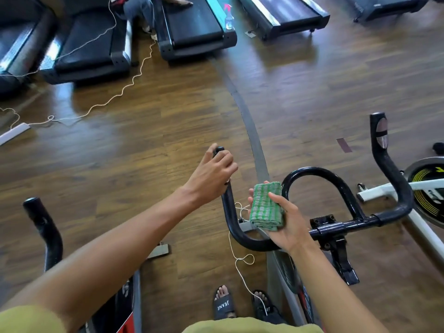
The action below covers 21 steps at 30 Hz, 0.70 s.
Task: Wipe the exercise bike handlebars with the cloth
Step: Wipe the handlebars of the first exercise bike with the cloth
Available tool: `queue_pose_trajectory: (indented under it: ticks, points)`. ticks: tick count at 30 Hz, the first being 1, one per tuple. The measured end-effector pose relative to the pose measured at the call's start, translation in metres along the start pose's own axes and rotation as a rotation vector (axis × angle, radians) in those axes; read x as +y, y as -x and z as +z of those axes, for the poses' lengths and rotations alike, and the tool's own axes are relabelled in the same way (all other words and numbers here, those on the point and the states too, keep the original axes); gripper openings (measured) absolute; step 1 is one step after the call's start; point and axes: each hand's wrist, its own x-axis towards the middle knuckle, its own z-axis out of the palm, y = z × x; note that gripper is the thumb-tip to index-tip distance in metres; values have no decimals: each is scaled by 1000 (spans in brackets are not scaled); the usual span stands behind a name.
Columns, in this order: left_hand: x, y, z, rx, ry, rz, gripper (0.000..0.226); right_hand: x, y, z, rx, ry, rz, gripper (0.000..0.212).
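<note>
My left hand (211,171) grips the black tubular handlebars' (312,169) left tip, probably steadying them. My right hand (288,227), fingers (278,199) curled, holds the folded green checked cloth (265,206) just beside the centre loop, ready to wipe.

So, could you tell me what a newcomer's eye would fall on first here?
The folded green cloth lies in the right hand at centre, thumb across it, beside the middle loop of the black handlebars. The left hand grips their left end, fingers curled round it. Across the wooden floor, a row of treadmills stands at the top.
</note>
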Motion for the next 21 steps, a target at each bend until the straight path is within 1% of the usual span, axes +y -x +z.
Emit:
queue_pose_trajectory:
  ticks: [2, 5, 6, 9, 11, 13, 15, 17, 18, 21]
  points:
    - [-1, 23, 10, 106, 40, -27, 28, 3, -7, 6, 26, 22, 10, 46]
    - [5, 41, 16, 167, 74, -177, 42, 8, -22, 15, 56, 58, -10, 55]
    - [9, 42, 17, 182, 100, -250, 42, 9, -28, 17, 72, 77, -20, 54]
    - [19, 35, 17, 235, 245, -508, 29, 14, -42, 29, 157, 177, -88, 46]
    - [24, 30, 19, 273, 420, -658, 27, 17, -46, 41, 228, 352, -168, 42]
    - [29, 28, 20, 326, 633, -752, 30, 19, -49, 57, 281, 594, -297, 43]
    - [28, 26, 20, 371, 820, -866, 38, 23, -54, 73, 257, 776, -458, 50]
    - [21, 24, 19, 355, 938, -987, 41, 27, -61, 86, 209, 971, -609, 57]
    - [17, 24, 20, 341, 1018, -1047, 38, 29, -65, 93, 193, 1055, -672, 59]
    - [13, 19, 14, 256, 1450, -1285, 21, 32, -75, 102, 212, 1169, -816, 60]
